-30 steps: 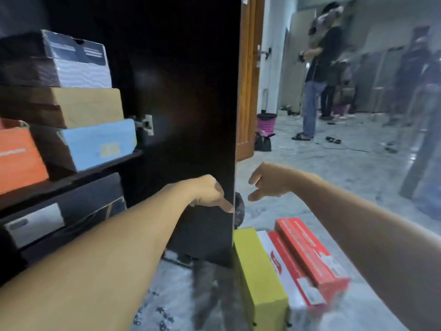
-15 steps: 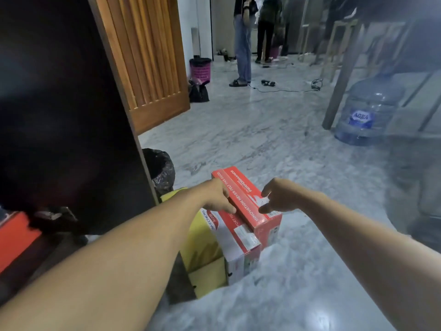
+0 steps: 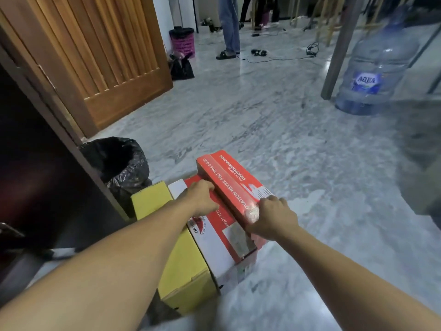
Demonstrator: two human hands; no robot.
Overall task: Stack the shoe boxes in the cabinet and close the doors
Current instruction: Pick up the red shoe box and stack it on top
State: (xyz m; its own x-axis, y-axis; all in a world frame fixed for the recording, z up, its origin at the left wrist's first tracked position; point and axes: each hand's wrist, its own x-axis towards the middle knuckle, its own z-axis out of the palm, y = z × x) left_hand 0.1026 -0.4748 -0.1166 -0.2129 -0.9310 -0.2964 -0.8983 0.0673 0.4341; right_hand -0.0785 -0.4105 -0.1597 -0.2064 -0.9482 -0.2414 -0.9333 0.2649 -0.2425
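Observation:
Three shoe boxes stand on edge side by side on the marble floor. The rightmost is a red box [image 3: 229,180] with white lettering. My left hand [image 3: 201,195] grips its left side and my right hand [image 3: 270,217] grips its near right corner. Between it and the yellow box [image 3: 167,235] stands a red and white box [image 3: 214,244], partly under my left arm. The dark cabinet door [image 3: 40,177] fills the left edge; the cabinet's inside is out of view.
A bin lined with a black bag [image 3: 119,161] sits behind the boxes by the cabinet door. A wooden door [image 3: 95,56] stands open beyond it. A large water jug [image 3: 374,68] and a grey table leg [image 3: 338,48] are at right. A person's legs [image 3: 230,25] and cables are far back.
My view swung from the cabinet shelves down to the floor. Both hands dropped from the cabinet door's edge onto the red box and closed on it.

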